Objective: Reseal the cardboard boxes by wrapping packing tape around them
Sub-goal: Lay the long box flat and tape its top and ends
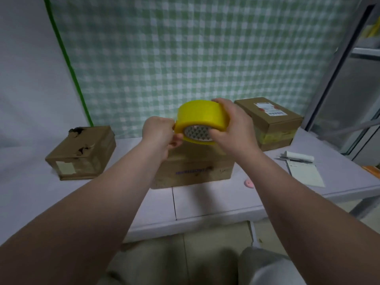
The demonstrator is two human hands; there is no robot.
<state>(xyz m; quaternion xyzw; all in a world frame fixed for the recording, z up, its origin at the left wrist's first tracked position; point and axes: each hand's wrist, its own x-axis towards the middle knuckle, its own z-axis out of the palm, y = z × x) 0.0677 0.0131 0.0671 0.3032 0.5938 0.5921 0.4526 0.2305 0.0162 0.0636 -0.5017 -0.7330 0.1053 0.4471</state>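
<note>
A yellow roll of packing tape [200, 118] is held in the air above the middle cardboard box [193, 171]. My right hand [232, 128] grips the roll, fingers over its top and thumb at the core. My left hand [160, 134] pinches the tape's edge at the left side of the roll. A torn cardboard box [82, 155] sits at the left of the table. A third box [269, 122] with a shipping label and yellow tape around it stands at the back right.
The white table [205, 204] carries a pen [294, 159], a paper slip [306, 173] and a small pink disc [248, 183] at the right. A green checked cloth [185, 54] hangs behind. A metal frame [337, 64] stands at right.
</note>
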